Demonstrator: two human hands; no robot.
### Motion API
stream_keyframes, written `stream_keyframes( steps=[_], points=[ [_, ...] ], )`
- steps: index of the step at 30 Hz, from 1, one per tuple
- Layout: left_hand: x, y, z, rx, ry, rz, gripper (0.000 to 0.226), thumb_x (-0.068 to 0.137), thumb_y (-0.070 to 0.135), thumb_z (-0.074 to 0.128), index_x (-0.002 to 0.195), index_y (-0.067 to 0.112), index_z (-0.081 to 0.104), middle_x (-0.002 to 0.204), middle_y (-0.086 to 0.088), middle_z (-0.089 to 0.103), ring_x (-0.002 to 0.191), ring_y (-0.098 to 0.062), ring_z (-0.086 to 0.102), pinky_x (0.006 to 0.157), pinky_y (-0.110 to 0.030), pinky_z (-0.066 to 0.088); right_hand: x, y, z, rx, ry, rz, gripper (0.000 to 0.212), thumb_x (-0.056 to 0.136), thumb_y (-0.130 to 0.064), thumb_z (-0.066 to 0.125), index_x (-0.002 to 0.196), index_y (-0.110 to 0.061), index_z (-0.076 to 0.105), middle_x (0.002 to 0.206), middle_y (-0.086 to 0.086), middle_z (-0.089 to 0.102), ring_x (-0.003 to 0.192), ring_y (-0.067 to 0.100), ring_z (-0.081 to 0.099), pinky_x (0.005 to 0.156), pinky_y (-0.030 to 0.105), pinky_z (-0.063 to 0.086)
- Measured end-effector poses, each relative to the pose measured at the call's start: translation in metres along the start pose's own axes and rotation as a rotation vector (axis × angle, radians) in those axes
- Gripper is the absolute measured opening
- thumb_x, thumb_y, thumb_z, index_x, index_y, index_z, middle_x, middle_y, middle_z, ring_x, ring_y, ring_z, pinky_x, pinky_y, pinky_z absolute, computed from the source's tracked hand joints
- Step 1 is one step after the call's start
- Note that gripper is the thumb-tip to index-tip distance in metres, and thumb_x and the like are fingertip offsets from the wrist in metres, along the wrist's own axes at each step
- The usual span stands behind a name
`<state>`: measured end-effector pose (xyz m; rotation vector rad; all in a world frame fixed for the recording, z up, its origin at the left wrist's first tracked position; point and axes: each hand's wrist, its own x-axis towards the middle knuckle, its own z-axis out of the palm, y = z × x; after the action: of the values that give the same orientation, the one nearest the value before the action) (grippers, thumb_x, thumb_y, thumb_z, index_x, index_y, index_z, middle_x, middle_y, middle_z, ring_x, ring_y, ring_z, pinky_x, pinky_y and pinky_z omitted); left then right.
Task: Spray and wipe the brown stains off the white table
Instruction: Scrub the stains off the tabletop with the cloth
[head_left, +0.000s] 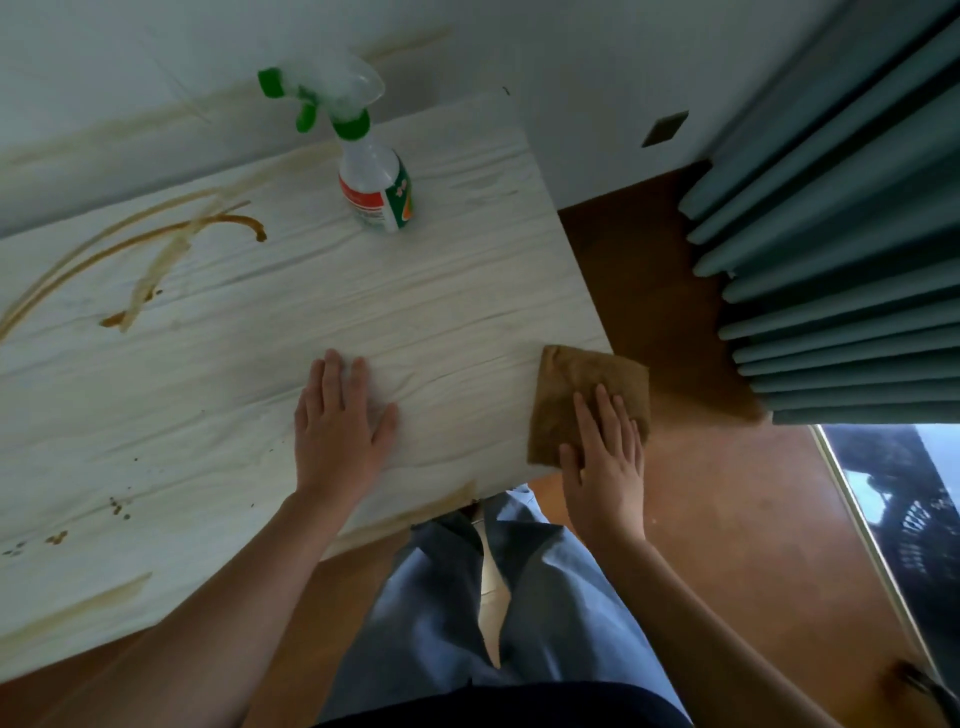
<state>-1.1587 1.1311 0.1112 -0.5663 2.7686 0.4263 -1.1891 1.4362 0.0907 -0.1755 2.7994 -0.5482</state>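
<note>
Fingers (605, 410) of the right hand (605, 462) lie straight and flat, pressing the brown cloth (571, 379) at the surface's (441, 291) 4 o'clock corner without gripping it. The left hand (337, 436) is spread flat and empty at the cloth's 9 o'clock. The spray bottle (376, 182) stands upright at 12 o'clock and the brown stains (156, 249) loop away at 10, so the smart play looks like soaking those streaks first, then sweeping the cloth across with firm, even pressure.
</note>
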Motion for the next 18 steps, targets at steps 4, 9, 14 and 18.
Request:
stream_keyframes(
  steps=[4,9,14,18],
  points=[
    [-0.001,-0.004,0.002,0.0,-0.005,0.008,0.072,0.102,0.051,0.04,0.161,0.017,0.017,0.17,-0.011,0.004,0.158,-0.028,-0.001,0.126,-0.047,0.013,0.019,0.006,-0.008,0.008,-0.027,-0.054,0.06,0.1,-0.042,0.039,0.157,-0.028,0.027,0.167,-0.003,0.015,0.155,0.017,0.002,0.125,0.048,0.009],
    [-0.002,-0.007,0.008,0.004,0.009,0.016,0.072,0.103,0.051,0.039,0.162,0.018,0.015,0.171,-0.01,0.003,0.158,-0.027,-0.002,0.126,-0.046,0.01,0.082,0.001,-0.022,-0.047,-0.06,-0.16,0.059,0.103,-0.038,0.045,0.158,-0.026,0.026,0.167,0.001,0.015,0.155,0.021,0.003,0.125,0.049,0.006],
    [-0.003,-0.008,0.011,-0.002,0.018,0.008,0.072,0.103,0.051,0.04,0.162,0.018,0.015,0.171,-0.01,0.004,0.158,-0.027,-0.001,0.126,-0.046,0.01,0.092,-0.013,-0.015,-0.058,-0.018,-0.127,0.058,0.104,-0.036,0.04,0.158,-0.025,0.024,0.168,0.001,0.013,0.155,0.021,0.003,0.126,0.047,0.006],
    [-0.002,-0.01,0.011,0.01,0.012,0.01,0.072,0.102,0.052,0.037,0.162,0.018,0.014,0.171,-0.01,0.003,0.158,-0.026,-0.002,0.127,-0.045,0.009,0.052,-0.012,-0.006,-0.018,0.05,-0.089,0.056,0.102,-0.029,0.047,0.156,-0.021,0.032,0.166,0.004,0.021,0.154,0.023,0.01,0.125,0.048,0.01]
  ],
)
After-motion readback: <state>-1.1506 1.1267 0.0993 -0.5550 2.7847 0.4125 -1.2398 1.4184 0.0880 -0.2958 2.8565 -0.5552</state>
